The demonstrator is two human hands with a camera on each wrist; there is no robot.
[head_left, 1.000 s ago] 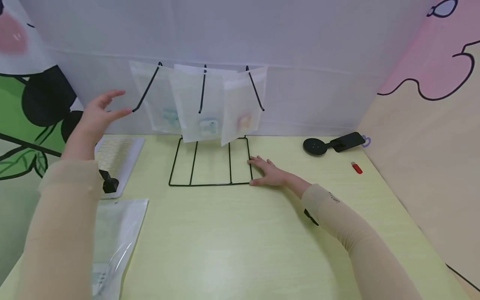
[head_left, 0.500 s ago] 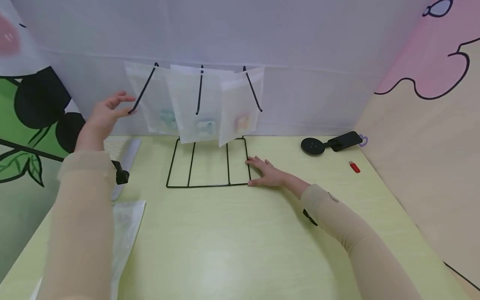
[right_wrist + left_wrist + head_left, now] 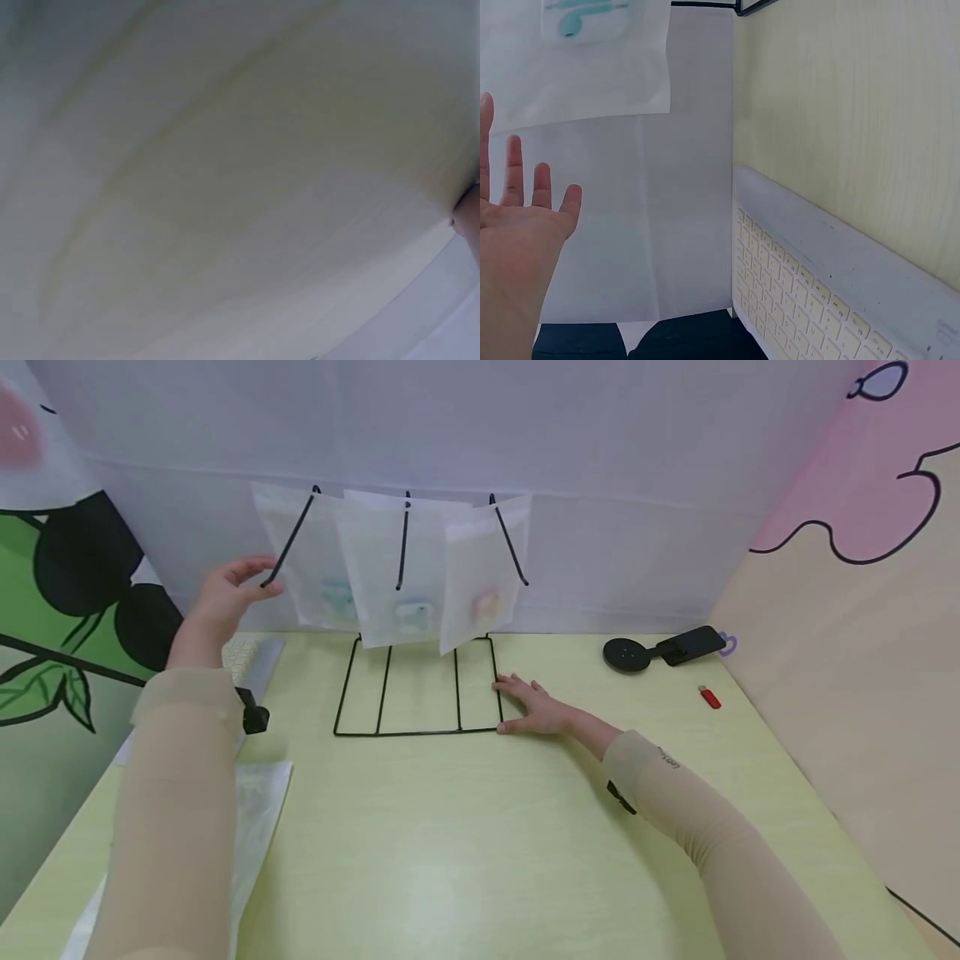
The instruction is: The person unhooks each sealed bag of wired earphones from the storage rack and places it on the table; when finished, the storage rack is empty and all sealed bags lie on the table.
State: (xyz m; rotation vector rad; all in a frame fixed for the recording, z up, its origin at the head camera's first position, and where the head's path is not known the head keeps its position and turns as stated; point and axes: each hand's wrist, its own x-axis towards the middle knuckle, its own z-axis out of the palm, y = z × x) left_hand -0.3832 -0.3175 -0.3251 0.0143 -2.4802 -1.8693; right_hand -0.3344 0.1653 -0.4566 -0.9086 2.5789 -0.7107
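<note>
A black wire rack (image 3: 418, 732) stands against the back wall, its flat base on the table. From its three prongs hang translucent white pouches: left (image 3: 318, 560), middle (image 3: 390, 552) and right (image 3: 487, 560), each with a small coloured item inside. My left hand (image 3: 221, 602) is raised at the left prong (image 3: 288, 539), thumb and index fingertips apart around its front end. In the left wrist view the fingers of that hand look straight, below the left pouch (image 3: 577, 82). My right hand (image 3: 536, 706) rests with spread fingers on the right edge of the rack base.
A white keyboard (image 3: 802, 300) lies at the left, partly behind my left sleeve. Nearer is a large plastic bag (image 3: 258, 810). At the back right lie a black round-headed object (image 3: 627, 655) joined to a flat black piece, and a red USB stick (image 3: 709, 697).
My left hand has moved right and slightly down, bringing its fingertips to the end of the left prong. The right hand stays on the rack base, and the pouches hang as before.
</note>
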